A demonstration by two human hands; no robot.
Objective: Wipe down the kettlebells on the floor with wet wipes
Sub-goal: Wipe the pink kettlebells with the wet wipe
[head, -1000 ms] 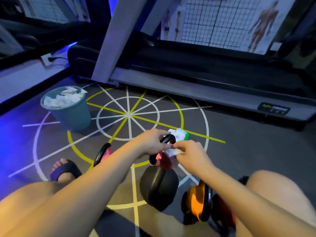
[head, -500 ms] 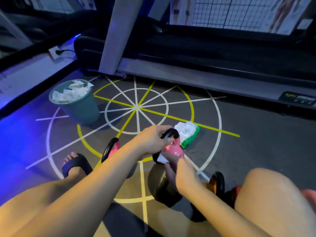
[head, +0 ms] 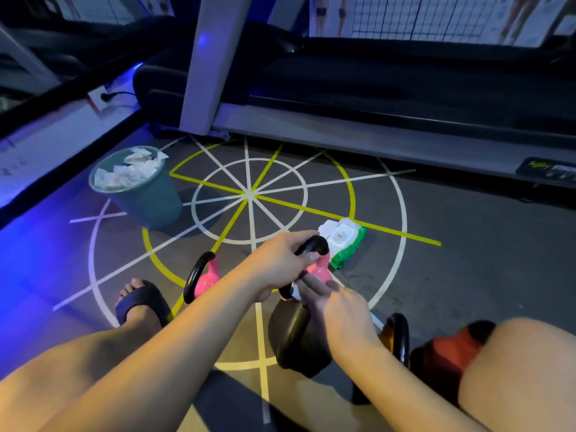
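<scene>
1. Head view: my left hand (head: 280, 260) is wrapped tight round the black handle of a pink kettlebell (head: 321, 271).
2. That kettlebell is tipped over on its side, with its pink body pointing away from my left hand. It sits just above the black kettlebell (head: 296, 341) in the picture. I cannot tell if it touches the floor (head: 452, 275).
3. My right hand (head: 339, 310) holds a white wet wipe (head: 296, 295) against the pink body. My fingers (head: 311, 283) lie over the wipe, and only a small bit of it peeks out.
4. The pack of wet wipes (head: 343, 241) lies on the floor just past the held kettlebell. It is white and green, and its lid is up.
5. A second pink kettlebell (head: 207, 277) stands on the floor to the left, near my foot in a dark slipper (head: 140, 302).
6. An orange kettlebell (head: 396, 338) and a red kettlebell (head: 448, 350) sit by my right knee.
7. A blue-green bin (head: 149, 201) stands far left on the floor lines. It is full of crumpled white wipes (head: 127, 169).
8. A treadmill (head: 374, 129) runs across the back.
</scene>
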